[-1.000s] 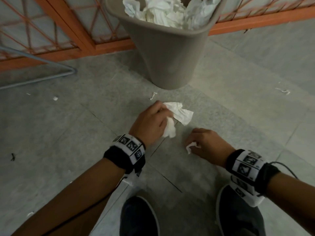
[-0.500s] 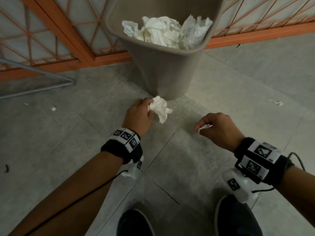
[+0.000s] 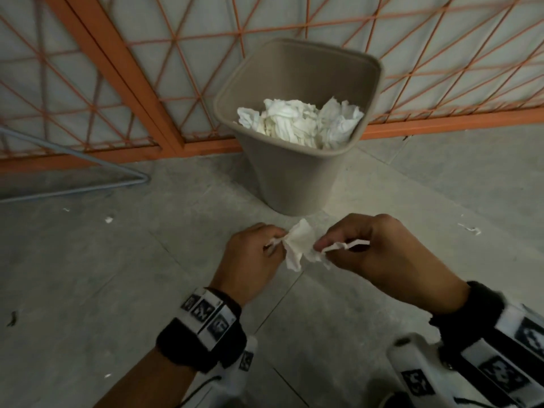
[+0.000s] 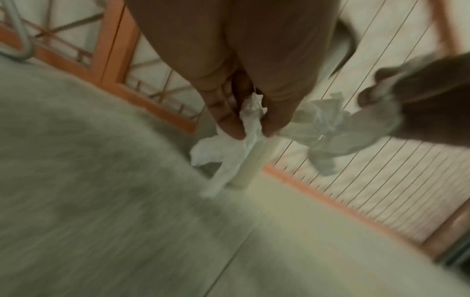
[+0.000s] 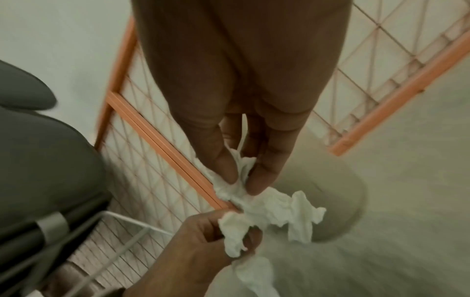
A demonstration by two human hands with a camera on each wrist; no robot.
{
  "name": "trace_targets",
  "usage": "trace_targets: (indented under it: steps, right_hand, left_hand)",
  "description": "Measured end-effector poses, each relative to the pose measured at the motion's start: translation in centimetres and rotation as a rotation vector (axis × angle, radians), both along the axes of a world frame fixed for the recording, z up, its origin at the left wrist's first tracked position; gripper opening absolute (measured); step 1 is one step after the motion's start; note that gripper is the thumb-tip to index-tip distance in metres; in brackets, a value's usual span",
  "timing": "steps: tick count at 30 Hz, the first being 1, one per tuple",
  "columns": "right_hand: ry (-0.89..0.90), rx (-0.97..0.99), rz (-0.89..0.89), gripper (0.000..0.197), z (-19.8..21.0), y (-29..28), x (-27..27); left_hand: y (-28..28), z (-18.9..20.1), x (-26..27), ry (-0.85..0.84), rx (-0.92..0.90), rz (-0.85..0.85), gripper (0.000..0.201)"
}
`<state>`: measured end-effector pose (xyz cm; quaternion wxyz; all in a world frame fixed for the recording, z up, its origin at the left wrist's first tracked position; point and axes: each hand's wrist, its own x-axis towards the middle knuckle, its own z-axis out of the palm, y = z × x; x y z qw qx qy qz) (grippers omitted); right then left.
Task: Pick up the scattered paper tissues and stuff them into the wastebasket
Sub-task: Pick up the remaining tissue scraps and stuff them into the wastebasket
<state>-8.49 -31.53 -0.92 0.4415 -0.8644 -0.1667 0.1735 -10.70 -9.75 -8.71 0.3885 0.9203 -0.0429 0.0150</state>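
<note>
A taupe wastebasket [image 3: 374,83] stands against the fence, filled with crumpled white tissues [image 3: 300,122]. In front of it and above the floor, my left hand [image 3: 265,245] pinches a crumpled white tissue [image 3: 297,245] between thumb and fingers. My right hand [image 3: 326,240] pinches a small tissue scrap [image 3: 344,245] that touches the larger tissue. The left wrist view shows the left hand [image 4: 251,132] gripping the tissue [image 4: 320,124], with the right hand [image 4: 406,100] at its far end. In the right wrist view the right hand [image 5: 241,180] and the left hand [image 5: 203,241] both hold the tissue [image 5: 279,207].
An orange lattice fence [image 3: 141,83] runs behind the basket. A grey metal tube frame [image 3: 88,172] lies on the floor at the left. Small paper scraps [image 3: 109,219] lie left, another scrap [image 3: 471,229] right. A grey padded object [image 5: 38,140] sits to the left.
Both hands have risen from the floor with their paper and come together in front of the basket, so the scrap now meets the larger tissue. The head view has tilted up.
</note>
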Motion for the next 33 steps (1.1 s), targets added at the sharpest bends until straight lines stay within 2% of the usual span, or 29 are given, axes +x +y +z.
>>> trace_targets:
  steps: [3, 6, 8, 10, 12, 14, 18, 20, 22, 28, 31, 33]
  right_hand:
    - [-0.102, 0.183, -0.047, 0.022, 5.3, 0.8, 1.3]
    - [-0.261, 0.287, -0.068, 0.018, 10.6, 1.7, 4.3]
    - [-0.337, 0.296, -0.056, 0.019, 13.3, 2.2, 6.9]
    - [-0.374, 0.246, -0.062, 0.018, 14.6, 2.5, 9.8]
    - [-0.417, 0.113, -0.073, 0.014, 14.8, 2.8, 12.5]
    - [-0.46, -0.086, -0.04, 0.01, 14.1, 3.2, 14.5]
    - [-0.431, -0.525, 0.127, 0.017, 11.6, 4.3, 15.7]
    - [-0.42, -0.682, 0.242, 0.017, 10.3, 4.9, 15.3]
    - [-0.392, -0.752, 0.326, 0.022, 9.5, 5.3, 14.9]
    - [-0.25, -1.059, 0.485, 0.035, 9.2, 7.0, 14.2]
    - [-0.247, -0.982, 0.479, 0.032, 10.4, 6.5, 14.2]
    - [-0.264, -0.908, 0.467, 0.032, 11.4, 5.8, 14.2]
  left_hand:
    - [-0.5, 8.1, 0.2, -0.218, -0.081, 0.044, 0.014]
    - [-0.8, 14.7, 3.1, -0.369, -0.2, 0.017, 0.01]
    - [-0.9, 17.4, 6.1, -0.428, -0.252, 0.001, 0.01]
    - [-1.2, 19.0, 9.3, -0.472, -0.189, 0.02, 0.007]
    - [-1.5, 19.5, 12.1, -0.462, -0.052, 0.059, 0.006]
    - [-1.8, 19.0, 14.0, -0.424, 0.103, 0.026, 0.008]
    - [-2.0, 17.0, 15.2, -0.121, 0.441, -0.228, 0.036]
    - [-2.0, 16.4, 15.4, 0.043, 0.552, -0.268, 0.027]
    - [-2.1, 15.9, 15.8, 0.157, 0.614, -0.286, 0.019]
    - [-3.8, 16.6, 16.4, 0.315, 0.725, -0.316, 0.022]
    - [-3.1, 17.7, 16.4, 0.317, 0.617, -0.35, 0.024]
    - [-1.8, 18.2, 16.5, 0.22, 0.503, -0.301, 0.03]
